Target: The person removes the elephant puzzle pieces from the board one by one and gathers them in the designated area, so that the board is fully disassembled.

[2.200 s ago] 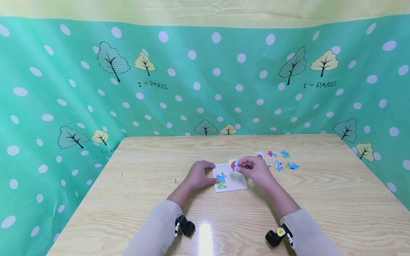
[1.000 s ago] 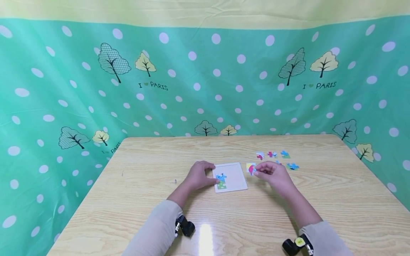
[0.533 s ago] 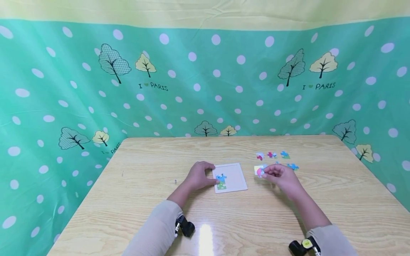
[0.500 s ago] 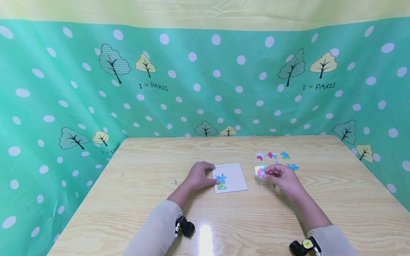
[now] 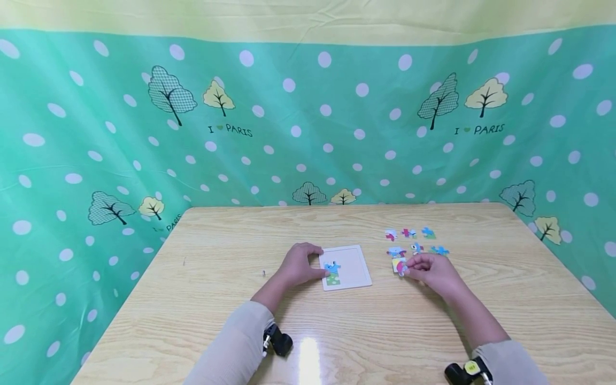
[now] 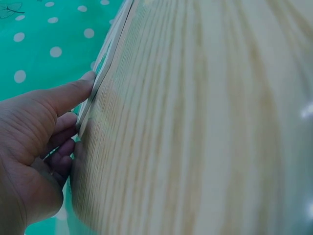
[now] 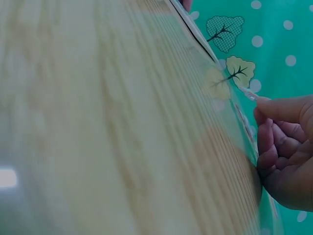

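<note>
My left hand [image 5: 300, 263] grips the left side of a white puzzle tray [image 5: 353, 270], thumb on its near-left part and fingers at its far-left corner. Inside the tray's left side lie joined blue and green pieces [image 5: 333, 275], partly behind the thumb. To the right of the tray, my right hand [image 5: 435, 272] pinches a puzzle piece [image 5: 398, 266] with yellow, red and blue print between thumb and fingertips. In the right wrist view this piece [image 7: 249, 93] shows edge-on, raised off the tabletop. The left wrist view shows the thumb [image 6: 78, 93] on the tray's edge.
Loose puzzle pieces lie in two rows beyond the right hand, among them a red-and-white piece [image 5: 391, 235] and a blue piece [image 5: 440, 250]. A tiny dark bit [image 5: 263, 273] lies left of the left hand. A green dotted curtain [image 5: 308, 133] hangs behind the wooden table [image 5: 216, 240].
My right hand has carried the pinched piece from over the tray rightward and slightly nearer, beside the loose pieces, uncovering some of them. The left hand and tray have stayed put.
</note>
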Demonstrator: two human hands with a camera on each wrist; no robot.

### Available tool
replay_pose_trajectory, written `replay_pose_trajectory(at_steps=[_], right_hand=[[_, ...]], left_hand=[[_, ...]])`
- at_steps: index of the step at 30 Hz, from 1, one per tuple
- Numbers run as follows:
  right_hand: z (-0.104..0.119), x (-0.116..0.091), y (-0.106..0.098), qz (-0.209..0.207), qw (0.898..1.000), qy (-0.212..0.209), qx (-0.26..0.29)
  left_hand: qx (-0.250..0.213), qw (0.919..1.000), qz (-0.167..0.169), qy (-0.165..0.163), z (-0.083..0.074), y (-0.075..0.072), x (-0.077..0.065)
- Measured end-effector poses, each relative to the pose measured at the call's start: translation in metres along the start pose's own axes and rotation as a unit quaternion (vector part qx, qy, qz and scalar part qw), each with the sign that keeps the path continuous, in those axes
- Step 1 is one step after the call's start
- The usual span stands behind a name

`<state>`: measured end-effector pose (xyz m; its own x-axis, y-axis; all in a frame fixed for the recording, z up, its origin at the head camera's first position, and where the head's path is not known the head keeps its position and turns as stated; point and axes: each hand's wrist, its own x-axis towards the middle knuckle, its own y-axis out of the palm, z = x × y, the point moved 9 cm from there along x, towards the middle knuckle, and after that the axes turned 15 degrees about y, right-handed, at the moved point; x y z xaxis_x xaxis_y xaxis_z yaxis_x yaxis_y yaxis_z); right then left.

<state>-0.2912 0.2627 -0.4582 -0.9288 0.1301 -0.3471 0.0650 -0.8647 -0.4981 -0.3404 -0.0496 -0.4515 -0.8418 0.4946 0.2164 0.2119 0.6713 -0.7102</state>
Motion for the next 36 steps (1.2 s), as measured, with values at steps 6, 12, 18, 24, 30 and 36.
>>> replay_pose_trajectory(at_steps=[6,12,18,24,30,36], right_hand=[[0.002,-0.001,-0.004,-0.009,0.998,-0.011,-0.059],[0.003,-0.001,-0.006,-0.024,0.992,-0.035,-0.118],[0.005,-0.002,-0.006,-0.025,0.989,-0.049,-0.139],[0.006,-0.002,-0.008,-0.033,0.988,-0.057,-0.143],[0.013,-0.007,-0.013,-0.043,0.99,-0.068,-0.113],[0.024,-0.013,-0.013,-0.035,0.992,-0.091,-0.08]], left_hand=[[0.005,1.0,0.001,0.006,0.0,0.0,0.0],[0.006,0.9999,0.002,0.009,0.001,0.001,0.001],[0.005,1.0,0.001,0.004,0.001,0.001,0.0],[0.004,1.0,0.002,0.004,0.0,0.001,-0.001],[0.007,1.0,0.001,0.004,0.0,0.0,0.0],[0.007,1.0,0.003,0.005,-0.001,0.0,0.0]])
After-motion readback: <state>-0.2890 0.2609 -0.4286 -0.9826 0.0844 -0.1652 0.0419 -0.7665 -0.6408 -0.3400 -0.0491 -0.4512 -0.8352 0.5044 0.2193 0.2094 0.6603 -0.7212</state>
